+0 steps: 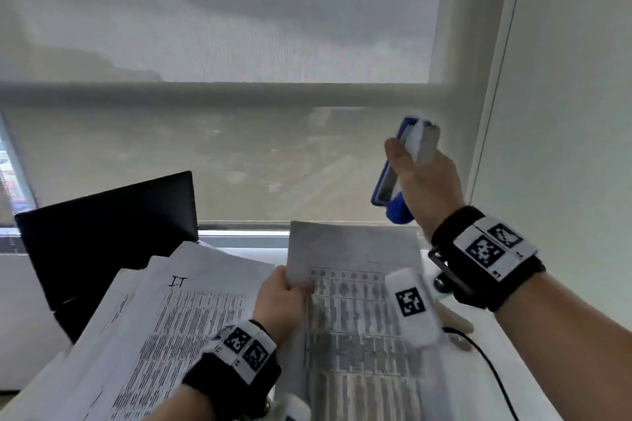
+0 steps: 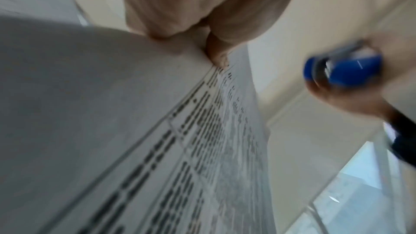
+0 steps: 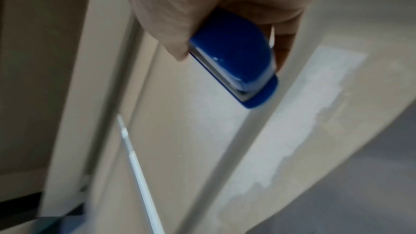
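While the left hand (image 1: pixel 278 297) pinches the upper left corner of a printed sheet (image 1: pixel 359 318) and lifts it off the desk, the right hand (image 1: pixel 424 181) curls its fingers round a blue stapler (image 1: pixel 400 167). The stapler is raised above the sheet, well apart from it, before the window blind (image 1: pixel 222 44).

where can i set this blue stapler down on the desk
Best bare patch for the stapler: desk at the near right, between the held sheets and the black cable. A narrow strip of sill shows beyond the sheets. The left is crowded with loose papers and the laptop.
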A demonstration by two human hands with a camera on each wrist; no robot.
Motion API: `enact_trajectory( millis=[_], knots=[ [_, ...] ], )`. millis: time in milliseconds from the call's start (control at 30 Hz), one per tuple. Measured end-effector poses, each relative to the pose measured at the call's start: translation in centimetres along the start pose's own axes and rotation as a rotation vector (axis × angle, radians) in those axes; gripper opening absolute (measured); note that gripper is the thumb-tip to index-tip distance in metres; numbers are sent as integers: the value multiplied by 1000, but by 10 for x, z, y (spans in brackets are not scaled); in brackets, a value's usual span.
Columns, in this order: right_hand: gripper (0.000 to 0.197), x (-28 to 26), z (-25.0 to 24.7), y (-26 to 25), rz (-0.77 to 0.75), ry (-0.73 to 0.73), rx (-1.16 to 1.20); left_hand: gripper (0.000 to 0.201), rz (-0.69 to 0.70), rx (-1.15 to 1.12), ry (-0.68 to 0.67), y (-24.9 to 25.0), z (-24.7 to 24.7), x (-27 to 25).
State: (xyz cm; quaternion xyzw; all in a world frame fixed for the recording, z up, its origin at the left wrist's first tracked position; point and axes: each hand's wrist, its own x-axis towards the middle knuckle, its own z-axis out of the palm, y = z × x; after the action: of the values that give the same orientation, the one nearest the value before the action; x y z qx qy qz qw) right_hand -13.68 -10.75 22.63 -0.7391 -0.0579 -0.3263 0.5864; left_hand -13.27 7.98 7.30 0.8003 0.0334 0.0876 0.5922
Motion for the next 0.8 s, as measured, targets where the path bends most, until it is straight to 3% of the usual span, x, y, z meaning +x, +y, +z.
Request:
enact_trajectory(
  millis=[133, 233, 300, 400, 467, 500, 633, 800],
  knots=[
    [31, -12, -52, 81, 206, -177, -537, 13, -76, 181, 79, -18, -23, 28],
    [25, -27, -93, 142, 436, -403, -1028, 13, -114, 313, 63, -33, -33, 45],
    [36, -36, -116, 183, 606, -497, -1184, 16, -140, 348, 35, -43, -32, 53],
    [57, -37, -134, 237, 736, -556, -1210, 17, -173, 379, 9, -53, -22, 62],
    [38, -32, -134, 248, 794, -567, -1226, 13, -188, 404, -7, -56, -12, 64],
    [29, -28, -132, 253, 747, -561, -1208, 13, -193, 420, -12, -57, -8, 66],
    [37, -4, -119, 282, 710, -578, -1138, 13, -216, 434, -35, -59, 3, 73],
    [25, 14, -96, 280, 696, -537, -1114, 16, -255, 352, -4, -65, 8, 78]
  ],
)
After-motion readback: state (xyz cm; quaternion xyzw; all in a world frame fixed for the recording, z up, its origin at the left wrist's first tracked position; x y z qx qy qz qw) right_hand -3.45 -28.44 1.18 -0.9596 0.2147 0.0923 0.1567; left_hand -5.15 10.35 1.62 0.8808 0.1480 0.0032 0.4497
